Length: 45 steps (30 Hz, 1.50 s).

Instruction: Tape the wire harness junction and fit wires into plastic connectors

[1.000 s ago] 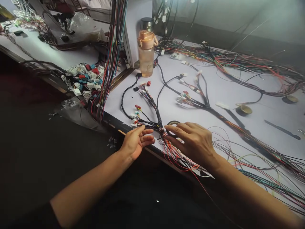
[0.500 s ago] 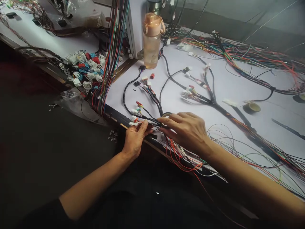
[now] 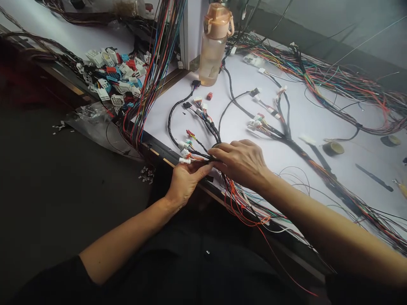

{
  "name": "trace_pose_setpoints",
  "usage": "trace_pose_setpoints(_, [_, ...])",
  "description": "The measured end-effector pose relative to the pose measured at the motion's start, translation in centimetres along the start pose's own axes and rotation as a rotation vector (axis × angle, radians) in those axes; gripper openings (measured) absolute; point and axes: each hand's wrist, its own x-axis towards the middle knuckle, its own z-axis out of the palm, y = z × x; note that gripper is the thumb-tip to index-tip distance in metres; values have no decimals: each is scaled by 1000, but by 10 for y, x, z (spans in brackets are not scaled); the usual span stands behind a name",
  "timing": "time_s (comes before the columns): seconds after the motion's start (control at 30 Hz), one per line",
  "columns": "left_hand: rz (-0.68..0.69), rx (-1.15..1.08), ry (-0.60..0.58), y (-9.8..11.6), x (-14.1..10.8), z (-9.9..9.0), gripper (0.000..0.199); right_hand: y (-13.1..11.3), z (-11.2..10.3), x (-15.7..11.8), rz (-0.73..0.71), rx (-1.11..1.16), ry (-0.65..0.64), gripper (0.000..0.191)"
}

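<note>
A wiring harness (image 3: 213,130) with several black-taped branches lies at the front edge of the white table. Its branches end in white connectors (image 3: 184,145), a red connector (image 3: 190,133) and black ones. My left hand (image 3: 184,182) is closed round the harness from the near side, thumb pressed on the bundle. Right beside it, my right hand (image 3: 240,163) grips the same bundle from above, fingers bent. The spot between the fingertips is mostly hidden. Loose red, white and green wires (image 3: 235,197) run out below my right hand along the table edge.
A bottle with an orange lid (image 3: 212,51) stands behind the harness. Another taped harness (image 3: 295,148) crosses the table at right, near a tape roll (image 3: 333,148). Connectors (image 3: 117,76) are heaped at left beside hanging wires (image 3: 159,63). A wire bundle (image 3: 343,84) lies at the back.
My left hand has slid right along the harness, its thumb now meeting my right hand's fingertips. My right hand stays on the bundle. The camera view has shifted slightly.
</note>
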Motion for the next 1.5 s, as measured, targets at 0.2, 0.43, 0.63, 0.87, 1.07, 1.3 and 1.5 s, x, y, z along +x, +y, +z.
trace_pose_setpoints(0.2, [86, 82, -32, -1, 4, -3, 26, 3, 1, 0, -6, 26, 10, 27])
trace_pose_setpoints(0.43, [142, 143, -29, -1, 4, -4, 21, 10, 2, 1, -27, 63, 8, 28])
trace_pose_setpoints(0.63, [164, 272, -5, 0, 4, -3, 19, 14, 2, 1, -50, 75, -17, 23])
trace_pose_setpoints(0.87, [270, 527, -12, 11, 10, -11, 20, 24, -3, 10, -122, 133, -76, 20])
trace_pose_setpoints(1.07, [448, 741, -274, 18, 20, -25, 14, 30, -7, 15, -236, 235, -113, 20])
trace_pose_setpoints(1.3, [669, 996, -218, 19, 26, -34, 16, 29, -10, 23, -401, 350, -81, 21])
trace_pose_setpoints(1.5, [642, 1105, -253, 26, 24, -35, 15, 32, -5, 21, -384, 401, 16, 40])
